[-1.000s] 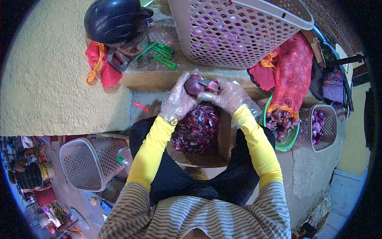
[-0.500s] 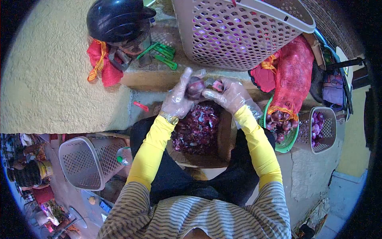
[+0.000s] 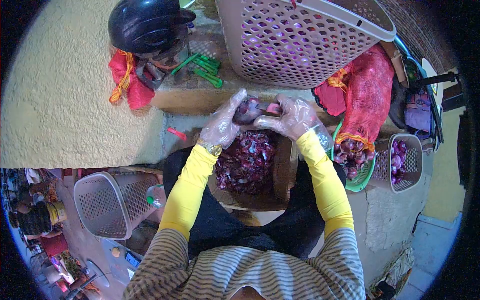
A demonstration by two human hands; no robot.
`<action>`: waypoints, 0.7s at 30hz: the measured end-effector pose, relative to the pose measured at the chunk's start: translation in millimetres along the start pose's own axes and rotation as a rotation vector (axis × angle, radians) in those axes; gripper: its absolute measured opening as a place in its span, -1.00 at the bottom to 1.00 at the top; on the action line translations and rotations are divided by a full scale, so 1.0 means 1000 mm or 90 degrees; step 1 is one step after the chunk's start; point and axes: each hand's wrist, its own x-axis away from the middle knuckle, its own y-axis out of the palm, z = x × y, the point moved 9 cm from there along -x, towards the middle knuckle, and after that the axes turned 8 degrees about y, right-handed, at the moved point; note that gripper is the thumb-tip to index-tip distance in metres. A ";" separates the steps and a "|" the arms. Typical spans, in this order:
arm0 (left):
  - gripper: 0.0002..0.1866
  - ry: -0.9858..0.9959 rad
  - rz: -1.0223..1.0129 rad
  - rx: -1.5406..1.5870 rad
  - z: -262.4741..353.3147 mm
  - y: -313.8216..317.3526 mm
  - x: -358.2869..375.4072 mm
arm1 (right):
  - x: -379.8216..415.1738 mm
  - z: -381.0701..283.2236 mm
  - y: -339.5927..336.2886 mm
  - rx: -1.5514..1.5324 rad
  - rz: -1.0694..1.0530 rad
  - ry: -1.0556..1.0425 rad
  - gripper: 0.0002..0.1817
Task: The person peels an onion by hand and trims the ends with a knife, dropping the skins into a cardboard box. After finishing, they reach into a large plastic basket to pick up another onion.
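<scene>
My left hand [image 3: 223,123], in a clear plastic glove, is closed round a purple onion [image 3: 247,110]. Facing it, my gloved right hand [image 3: 291,119] grips a small knife by its pink handle [image 3: 273,108], with the short blade at the onion's right side. Both hands are over the far edge of a cardboard box [image 3: 283,172]. Inside the box, below the hands, lies a heap of purple onion skins [image 3: 246,162].
A large perforated basket [image 3: 295,47] stands beyond the hands. To the right are a red mesh sack [image 3: 369,95], a green basket [image 3: 366,181] of onions and a smaller crate [image 3: 413,165]. A crate [image 3: 102,205], helmet [image 3: 145,26] and green-handled tools [image 3: 205,67] are at left.
The knife has drawn slightly back from the onion, so its blade shows more. My left hand has tilted a little, and my right hand has shifted slightly right.
</scene>
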 end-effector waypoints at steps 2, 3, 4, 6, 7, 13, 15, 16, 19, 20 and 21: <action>-0.55 0.007 0.009 -0.012 0.000 -0.005 -0.001 | 0.001 -0.002 -0.001 -0.012 0.030 -0.030 -0.24; -0.55 0.014 0.019 -0.024 -0.001 -0.010 -0.001 | 0.001 -0.004 -0.002 -0.012 0.030 -0.030 -0.24; -0.55 0.014 0.020 -0.024 -0.003 -0.012 -0.003 | 0.001 -0.006 -0.002 -0.010 0.005 -0.011 -0.27; -0.57 0.030 0.011 -0.013 -0.005 -0.014 -0.008 | 0.001 -0.005 0.002 -0.007 -0.020 0.008 -0.29; -0.57 0.030 0.012 -0.013 -0.007 -0.017 -0.009 | 0.001 -0.006 0.004 -0.019 -0.017 -0.003 -0.30; -0.55 0.132 -0.106 -0.251 -0.006 -0.028 -0.022 | 0.001 -0.009 0.010 -0.010 0.014 -0.062 -0.35; -0.30 -0.119 -0.028 0.125 -0.026 -0.029 -0.018 | 0.003 -0.011 0.010 0.010 0.036 -0.085 -0.36; -0.30 -0.119 -0.028 0.125 -0.034 -0.039 -0.021 | 0.002 -0.010 0.012 0.013 0.030 -0.078 -0.37; -0.39 0.185 -0.143 -0.337 -0.008 -0.032 -0.021 | 0.002 -0.009 0.013 0.008 0.018 -0.069 -0.38; -0.53 0.142 -0.101 -0.270 -0.010 -0.035 -0.018 | 0.002 -0.009 0.013 0.000 0.013 -0.066 -0.38; -0.60 0.099 -0.060 -0.202 -0.008 -0.030 -0.014 | 0.002 -0.009 0.013 0.001 0.013 -0.066 -0.38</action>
